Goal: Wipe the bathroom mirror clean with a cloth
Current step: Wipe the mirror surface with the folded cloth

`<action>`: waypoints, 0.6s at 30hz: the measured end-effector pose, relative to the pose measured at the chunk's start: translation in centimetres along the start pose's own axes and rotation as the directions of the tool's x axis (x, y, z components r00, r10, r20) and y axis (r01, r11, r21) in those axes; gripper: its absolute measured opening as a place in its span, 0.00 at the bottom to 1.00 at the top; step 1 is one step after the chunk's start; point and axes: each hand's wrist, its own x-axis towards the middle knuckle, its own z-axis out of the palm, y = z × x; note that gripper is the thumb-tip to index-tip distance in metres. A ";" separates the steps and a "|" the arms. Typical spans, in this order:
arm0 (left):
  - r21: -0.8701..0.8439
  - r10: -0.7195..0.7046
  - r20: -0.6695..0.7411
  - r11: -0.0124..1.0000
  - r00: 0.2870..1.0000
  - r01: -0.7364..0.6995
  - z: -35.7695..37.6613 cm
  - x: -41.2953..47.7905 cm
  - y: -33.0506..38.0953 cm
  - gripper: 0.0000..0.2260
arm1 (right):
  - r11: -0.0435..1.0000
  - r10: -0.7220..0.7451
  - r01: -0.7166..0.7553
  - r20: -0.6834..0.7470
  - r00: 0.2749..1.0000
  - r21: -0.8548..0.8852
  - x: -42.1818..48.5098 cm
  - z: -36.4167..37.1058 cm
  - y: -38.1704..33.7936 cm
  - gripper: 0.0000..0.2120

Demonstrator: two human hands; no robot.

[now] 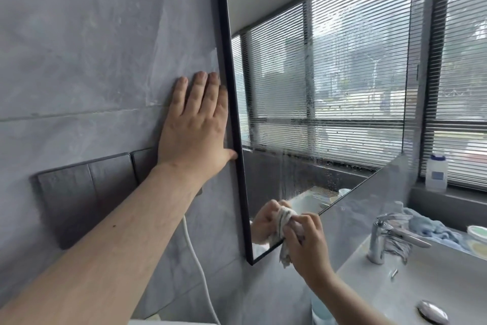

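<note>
While left hand (195, 124) lies flat on wall (79, 35) at mirror's (329, 87) 9 o'clock, right hand (308, 243) grips cloth (286, 219) at its 7 o'clock.

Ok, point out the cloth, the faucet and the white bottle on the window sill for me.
cloth (285, 219), head view, on the bunched striped fabric.
faucet (376, 243), head view, on its upright chrome body.
white bottle (436, 176), head view, on the front of its body.
</note>
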 end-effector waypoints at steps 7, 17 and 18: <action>-0.017 0.002 0.001 1.000 1.000 -0.002 -0.1 0.1 -0.1 0.54 | 0.994 -0.107 0.105 -0.053 0.993 -0.038 2.1 -0.1 -2.2 0.09; -0.039 0.006 -0.012 0.999 1.000 -0.006 0.1 0.0 -0.2 0.54 | 0.957 -0.284 0.287 -0.080 0.956 0.035 5.9 0.1 -7.9 0.15; -0.039 0.006 -0.014 0.999 1.000 -0.006 0.1 0.0 -0.2 0.54 | 0.952 -0.301 0.304 -0.069 0.951 0.033 4.8 0.2 -6.9 0.15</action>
